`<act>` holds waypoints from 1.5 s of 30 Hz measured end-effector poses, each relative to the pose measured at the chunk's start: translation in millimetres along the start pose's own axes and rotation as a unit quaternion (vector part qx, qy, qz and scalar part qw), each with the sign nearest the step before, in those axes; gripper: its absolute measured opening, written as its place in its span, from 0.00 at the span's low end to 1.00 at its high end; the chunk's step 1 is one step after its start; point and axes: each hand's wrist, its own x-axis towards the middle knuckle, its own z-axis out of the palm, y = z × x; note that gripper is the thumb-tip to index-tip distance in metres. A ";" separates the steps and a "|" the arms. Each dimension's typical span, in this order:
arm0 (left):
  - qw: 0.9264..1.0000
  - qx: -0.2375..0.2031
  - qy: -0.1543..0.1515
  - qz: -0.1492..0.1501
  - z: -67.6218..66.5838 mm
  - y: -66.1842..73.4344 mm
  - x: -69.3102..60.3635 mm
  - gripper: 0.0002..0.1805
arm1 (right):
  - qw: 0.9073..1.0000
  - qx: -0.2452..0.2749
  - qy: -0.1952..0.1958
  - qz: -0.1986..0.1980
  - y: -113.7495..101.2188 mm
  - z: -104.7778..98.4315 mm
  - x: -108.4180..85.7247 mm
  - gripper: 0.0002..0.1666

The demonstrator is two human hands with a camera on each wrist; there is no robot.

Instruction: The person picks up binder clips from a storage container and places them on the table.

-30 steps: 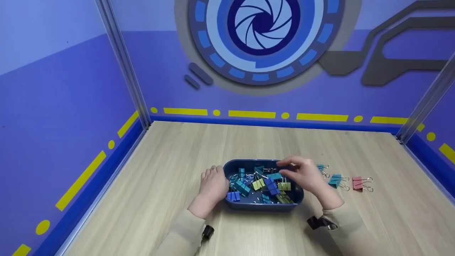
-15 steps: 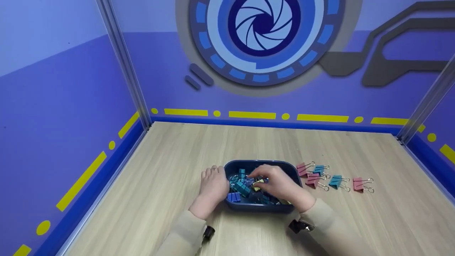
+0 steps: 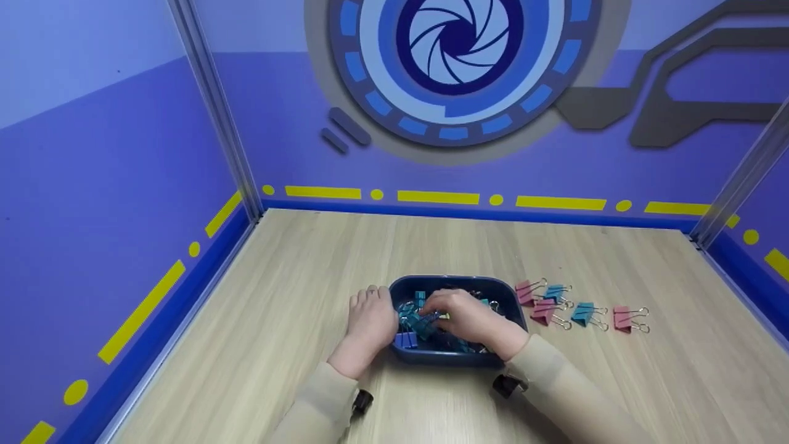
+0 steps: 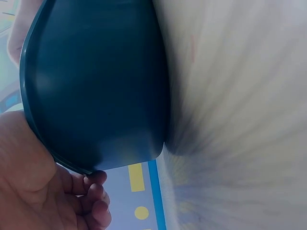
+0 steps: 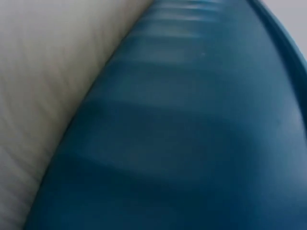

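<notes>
Head view: right hand (image 3: pixel 470 316), fingers bent, shifted left among coloured metal binder clips (image 3: pixel 406 340), grip indeterminable; left hand (image 3: pixel 372 317), relaxed, touching dark-blue oblong plastic bin (image 3: pixel 444 358).

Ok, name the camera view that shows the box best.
The head view: it shows the box from above, with its rim and the clips inside, though the right hand hides part. The left wrist view shows its outer wall and rim close up; the right wrist view, blurred, only wall and some rim.
</notes>
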 end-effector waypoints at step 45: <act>1.000 -0.007 0.005 0.000 2.1 -1.2 0.3 0.13 | 0.976 0.137 0.129 0.109 5.5 -7.1 -19.1 0.10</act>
